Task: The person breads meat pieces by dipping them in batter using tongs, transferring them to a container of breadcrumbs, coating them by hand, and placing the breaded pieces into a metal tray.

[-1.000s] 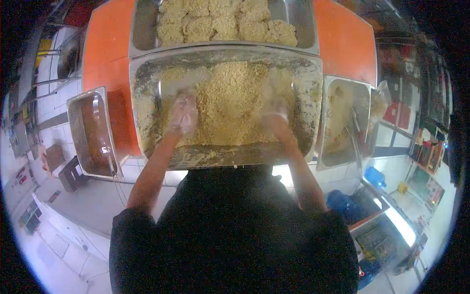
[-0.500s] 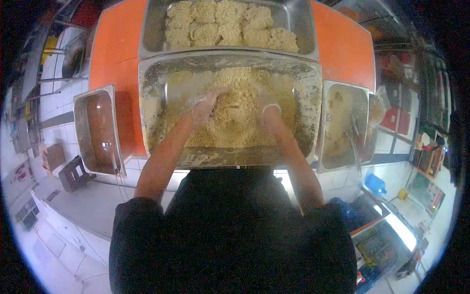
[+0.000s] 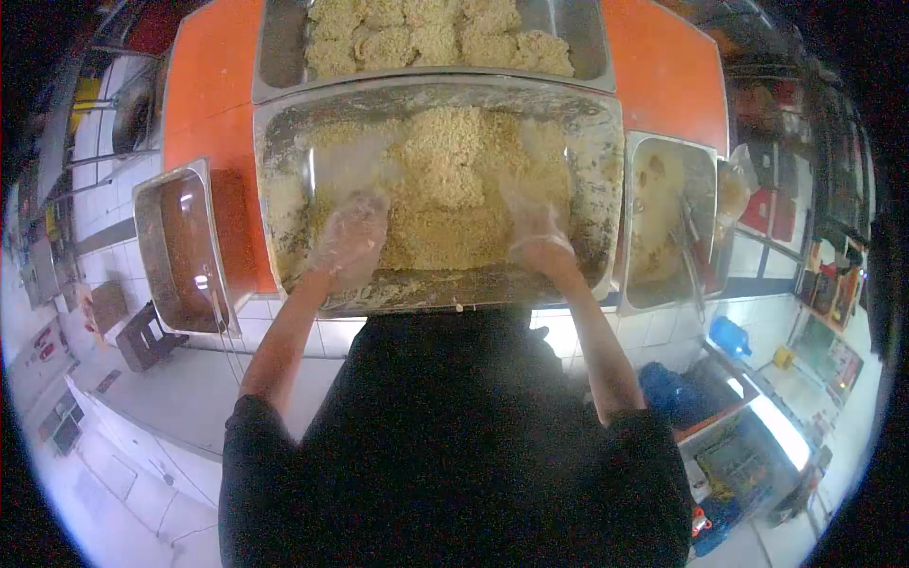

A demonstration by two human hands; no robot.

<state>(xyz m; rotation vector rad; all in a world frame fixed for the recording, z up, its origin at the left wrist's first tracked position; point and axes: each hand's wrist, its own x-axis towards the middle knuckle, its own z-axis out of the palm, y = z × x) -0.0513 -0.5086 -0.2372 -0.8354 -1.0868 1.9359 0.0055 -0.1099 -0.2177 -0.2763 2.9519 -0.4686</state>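
A wide metal tray (image 3: 606, 180) in front of me holds loose, pale yellow crumbly coating. Its coating rises into a lumpy mound (image 3: 454, 156) toward the far middle. My left hand (image 3: 355, 235), in a clear plastic glove, is low over the tray's left side, fingers pointing forward and blurred at the tips. On the other side of the mound, my right hand (image 3: 540, 232), gloved too, has its fingers stretched forward toward the crumbs. Both hands look open, apart from the mound, with nothing visibly held. Whether anything is buried in the mound is hidden.
Behind stands another metal tray (image 3: 589, 43) with several crumb-coated pieces (image 3: 436, 43) in rows. A narrow pan (image 3: 204, 180) stands left, and a pan of cloudy pale liquid (image 3: 653, 227) with tongs (image 3: 691, 260) stands right. Orange board (image 3: 668, 71) lies around them.
Both hands have drawn back toward me and apart from the middle of the tray. The crumbs between them now form a taller mound farther back. The view has shifted slightly.
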